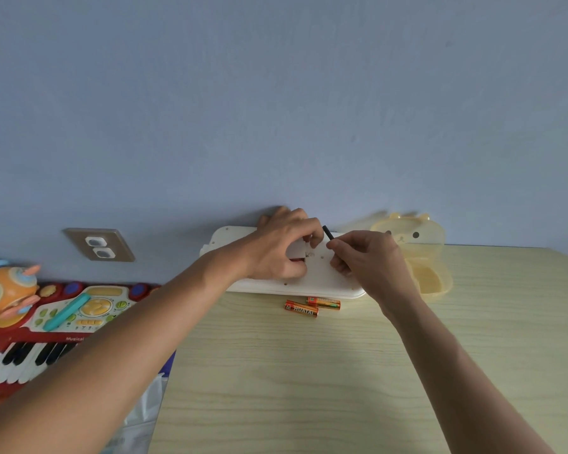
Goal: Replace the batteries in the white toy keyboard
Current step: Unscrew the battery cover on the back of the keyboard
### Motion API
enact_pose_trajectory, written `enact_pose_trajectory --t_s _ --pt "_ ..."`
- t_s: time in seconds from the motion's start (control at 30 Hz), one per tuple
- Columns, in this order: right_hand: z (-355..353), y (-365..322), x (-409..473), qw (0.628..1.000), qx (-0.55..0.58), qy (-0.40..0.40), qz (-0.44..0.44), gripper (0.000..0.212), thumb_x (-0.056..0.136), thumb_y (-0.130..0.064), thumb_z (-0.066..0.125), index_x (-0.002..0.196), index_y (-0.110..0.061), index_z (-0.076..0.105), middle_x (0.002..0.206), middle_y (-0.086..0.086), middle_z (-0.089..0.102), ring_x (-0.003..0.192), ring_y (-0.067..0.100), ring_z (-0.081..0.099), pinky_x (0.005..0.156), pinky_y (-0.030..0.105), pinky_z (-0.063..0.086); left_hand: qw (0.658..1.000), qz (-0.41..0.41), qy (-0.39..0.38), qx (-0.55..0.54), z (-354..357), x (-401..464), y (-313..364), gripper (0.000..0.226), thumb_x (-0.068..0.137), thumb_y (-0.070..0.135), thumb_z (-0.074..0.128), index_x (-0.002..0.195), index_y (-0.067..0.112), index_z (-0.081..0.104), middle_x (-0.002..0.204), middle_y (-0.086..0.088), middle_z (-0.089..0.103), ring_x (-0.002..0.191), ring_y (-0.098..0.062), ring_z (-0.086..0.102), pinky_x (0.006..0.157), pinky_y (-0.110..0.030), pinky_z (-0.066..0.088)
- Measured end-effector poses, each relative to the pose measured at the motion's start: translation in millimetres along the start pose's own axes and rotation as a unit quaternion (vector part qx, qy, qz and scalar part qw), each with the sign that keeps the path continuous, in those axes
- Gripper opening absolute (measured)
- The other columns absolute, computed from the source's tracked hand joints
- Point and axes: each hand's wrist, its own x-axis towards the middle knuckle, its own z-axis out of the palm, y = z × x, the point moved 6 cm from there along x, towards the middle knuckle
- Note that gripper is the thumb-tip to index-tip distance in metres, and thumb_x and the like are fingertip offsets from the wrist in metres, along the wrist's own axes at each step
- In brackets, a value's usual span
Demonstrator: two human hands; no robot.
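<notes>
The long white plastic toy keyboard (325, 280) lies underside up at the far edge of the pale wood-grain table (276, 371), against the blue wall (276, 93). The left hand (284, 245) rests on the keyboard's back, its fingers curled over a small white flap (297, 250) at the battery compartment, thumb and forefinger pinching there; a strip of red shows under the flap, but what sits inside the compartment cannot be told. The right hand (368, 260), just right of the compartment, grips a thin black rod-like tool (328, 232) whose free end sticks up and away from the keyboard.

Just in front of the keyboard, on the table, lie two orange-and-gold cylindrical batteries (312, 306) side by side, close to its near edge.

Right of the keyboard and touching the wall stands a translucent yellow bear-faced plastic box (422, 253), lid hinged open and upright; its shallow tray shows nothing distinct inside.

Well left of the keyboard, off the table, lies a red toy piano with black and white keys (46, 322), with an orange round toy (7, 290) on its far left end. Above that, on the wall, sits a brown-framed double socket (99, 245).
</notes>
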Motion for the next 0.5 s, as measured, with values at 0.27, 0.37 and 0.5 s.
enact_pose_trajectory --t_s 0.27,0.37,0.5 --pt "-0.4 -3.7 -10.1 0.999 0.007 0.035 -0.001 0.014 0.087 -0.02 0.069 0.076 -0.02 0.079 0.066 -0.002 0.075 0.06 0.006 0.065 0.07 0.038 0.058 0.994 -0.011 0.084 -0.068 -7.9 -11.3 -12.9 0.032 0.08 0.023 0.074 0.106 0.038 0.065 0.103 0.016 0.064 0.105 -0.007 0.051 0.092 -0.027 0.045" --pt "-0.2 -7.7 -14.6 0.999 0.004 0.038 -0.007 0.013 0.086 -0.023 0.071 0.078 -0.021 0.081 0.064 -0.008 0.073 0.062 0.008 0.062 0.064 0.036 0.054 0.985 -0.022 0.141 -0.096 -18.2 -16.0 -9.0 0.034 0.079 0.023 0.081 0.109 0.037 0.073 0.101 0.017 0.068 0.092 -0.004 0.058 0.08 -0.019 0.046" --pt "-7.7 -11.8 -28.2 0.999 -0.026 0.031 -0.011 0.008 0.085 -0.026 0.075 0.08 -0.025 0.081 0.065 -0.013 0.073 0.051 -0.001 0.054 0.045 0.01 0.036 0.976 -0.074 0.178 -0.1 -32.3 -40.3 3.5 0.032 0.078 0.031 0.084 0.107 0.037 0.074 0.096 0.013 0.065 0.077 -0.007 0.06 0.07 -0.017 0.048"
